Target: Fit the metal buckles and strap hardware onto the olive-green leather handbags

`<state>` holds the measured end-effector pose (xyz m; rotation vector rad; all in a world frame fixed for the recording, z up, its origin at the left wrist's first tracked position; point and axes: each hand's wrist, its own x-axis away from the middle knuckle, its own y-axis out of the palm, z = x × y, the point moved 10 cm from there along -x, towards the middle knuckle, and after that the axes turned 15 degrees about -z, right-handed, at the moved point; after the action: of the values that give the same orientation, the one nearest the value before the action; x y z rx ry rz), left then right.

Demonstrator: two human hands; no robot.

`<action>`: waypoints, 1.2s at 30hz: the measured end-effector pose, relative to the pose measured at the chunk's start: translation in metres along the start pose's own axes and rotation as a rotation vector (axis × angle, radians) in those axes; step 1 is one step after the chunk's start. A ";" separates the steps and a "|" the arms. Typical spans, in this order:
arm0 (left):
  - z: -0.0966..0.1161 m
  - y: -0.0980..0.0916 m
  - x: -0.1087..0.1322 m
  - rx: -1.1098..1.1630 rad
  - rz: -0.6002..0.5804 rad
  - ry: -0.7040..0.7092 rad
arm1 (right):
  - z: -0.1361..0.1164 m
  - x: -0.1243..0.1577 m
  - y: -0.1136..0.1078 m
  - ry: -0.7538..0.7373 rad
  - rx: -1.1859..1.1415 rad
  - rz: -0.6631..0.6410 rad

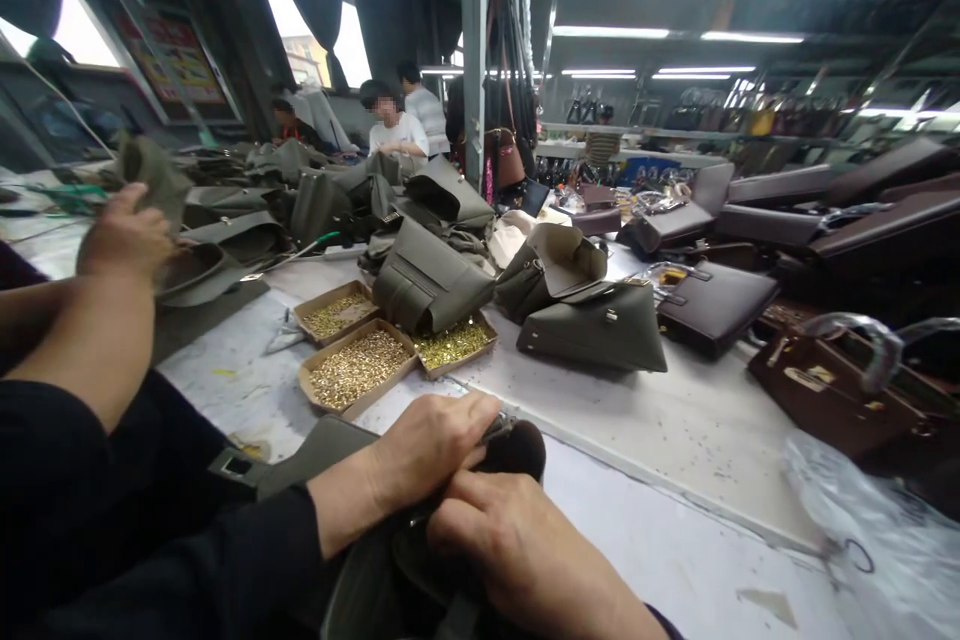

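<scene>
A dark olive handbag lies at the table's front edge, below both hands. My left hand is closed on the bag's upper part, thumb and fingers pressed together beside a small shiny metal piece. Close against it, my right hand has its fingers curled round the same part of the bag. A dark rounded part of it sticks out beyond the fingers. What lies between the fingertips is hidden. The bag's flap, with a square metal fitting, reaches out to the left.
Cardboard trays of small gold-coloured metal parts stand ahead. Behind them are olive bags; dark brown bags fill the right. A co-worker's hand holds an olive piece at left. Clear plastic wrap lies at front right.
</scene>
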<state>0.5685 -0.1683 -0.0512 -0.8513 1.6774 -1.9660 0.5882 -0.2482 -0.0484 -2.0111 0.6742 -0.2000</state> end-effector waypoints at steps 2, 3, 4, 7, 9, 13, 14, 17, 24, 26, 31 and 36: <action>-0.006 -0.002 -0.002 -0.061 0.055 -0.010 | 0.001 0.001 0.001 0.013 0.042 -0.007; -0.008 -0.004 -0.001 -0.079 0.097 0.007 | 0.002 0.001 0.001 0.022 0.061 -0.004; -0.008 -0.006 0.000 -0.091 0.138 0.051 | 0.004 0.002 -0.001 0.031 0.075 0.002; 0.001 -0.012 0.011 -0.103 0.244 0.267 | 0.011 0.004 -0.005 0.047 0.066 0.014; 0.007 -0.013 0.017 -0.088 0.256 0.382 | 0.015 0.004 -0.008 0.051 0.059 0.015; 0.007 -0.015 0.017 0.031 0.185 0.426 | 0.012 0.006 -0.013 0.058 0.158 0.014; 0.006 -0.014 0.015 0.069 0.157 0.415 | 0.009 0.006 -0.014 0.064 0.208 0.015; 0.005 -0.013 0.010 0.144 0.084 0.383 | -0.005 0.005 -0.015 0.111 0.370 0.039; -0.027 -0.020 0.005 0.414 0.052 0.132 | -0.010 -0.016 0.002 0.085 0.244 0.074; -0.039 -0.020 0.009 0.474 0.058 0.075 | 0.019 -0.014 -0.007 0.135 -0.028 0.132; -0.049 -0.017 0.015 0.623 0.122 0.024 | 0.069 0.002 -0.034 0.171 -0.350 0.306; -0.062 -0.007 0.016 0.959 0.229 -0.092 | 0.065 0.008 -0.037 0.169 -0.200 0.434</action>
<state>0.5151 -0.1324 -0.0467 -0.3451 0.5735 -2.1534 0.6352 -0.1898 -0.0515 -1.9933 1.2605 -0.0438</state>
